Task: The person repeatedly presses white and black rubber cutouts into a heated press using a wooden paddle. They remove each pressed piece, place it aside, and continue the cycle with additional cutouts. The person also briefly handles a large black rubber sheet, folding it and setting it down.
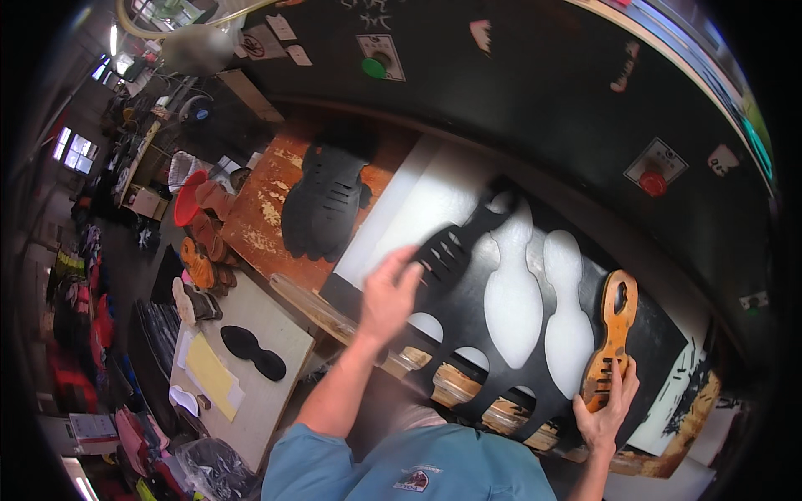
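Note:
My left hand [391, 292] is closed on the near end of a black sole-shaped piece [447, 255] with slots, held tilted and blurred above the work surface. My right hand [608, 409] grips an orange sole-shaped cutting die [616, 330], its fingers at the slotted lower part. The die rests on a black sheet [468, 305]. Sole-shaped holes in that sheet show the white cutting board [393, 209] beneath. At its near side, more cut-outs hang over the worn wooden edge [455, 384].
A stack of black sole pieces [326, 200] lies on a worn brown board [261, 196] at left. One black sole [253, 352] and yellow paper [210, 376] lie on a side table [271, 401]. Beyond stands a dark machine panel [518, 92] with a green button [374, 68] and red button [653, 183].

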Motion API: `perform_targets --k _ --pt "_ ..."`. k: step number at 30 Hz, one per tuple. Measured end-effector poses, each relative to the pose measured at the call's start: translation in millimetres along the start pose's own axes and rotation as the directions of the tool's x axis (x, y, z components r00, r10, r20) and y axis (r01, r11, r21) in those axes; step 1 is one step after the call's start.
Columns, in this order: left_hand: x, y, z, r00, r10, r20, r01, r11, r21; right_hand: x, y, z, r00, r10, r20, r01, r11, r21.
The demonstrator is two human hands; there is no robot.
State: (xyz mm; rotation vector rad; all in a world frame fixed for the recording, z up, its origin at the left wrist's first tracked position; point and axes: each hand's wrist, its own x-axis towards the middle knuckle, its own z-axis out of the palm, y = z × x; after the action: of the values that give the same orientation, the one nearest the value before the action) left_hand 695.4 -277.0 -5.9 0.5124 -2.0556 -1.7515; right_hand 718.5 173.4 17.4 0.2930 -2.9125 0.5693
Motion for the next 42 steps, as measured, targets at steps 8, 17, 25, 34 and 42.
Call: perform_targets --k 8,17,25,34,42 --pt "112.1 -28.1 -114.6 0.883 0.327 -0.336 0.09 0.585 0.806 2.2 -1.3 1.0 1.0 -0.025 -0.003 0.025 1.0 0.004" --pt "1.8 17.6 109.0 0.727 0.42 0.543 -0.64 0.701 0.314 6.9 2.8 -4.6 0.995 -0.096 -0.04 0.097 0.995 0.018" --pt "32.4 -3.0 129.1 0.703 0.352 0.618 -0.705 0.461 0.539 30.2 11.9 -15.9 0.991 -0.133 -0.029 0.135 0.98 0.143" --pt "75.2 -13.4 104.1 0.774 0.342 0.533 -0.633 0.422 0.649 54.4 13.7 -8.8 0.967 -0.251 0.035 0.239 0.95 0.203" --pt "76.7 -10.1 99.6 0.774 0.398 0.492 -0.625 0.6 0.499 66.9 21.1 -8.5 0.941 -0.333 0.069 0.309 0.923 0.231"
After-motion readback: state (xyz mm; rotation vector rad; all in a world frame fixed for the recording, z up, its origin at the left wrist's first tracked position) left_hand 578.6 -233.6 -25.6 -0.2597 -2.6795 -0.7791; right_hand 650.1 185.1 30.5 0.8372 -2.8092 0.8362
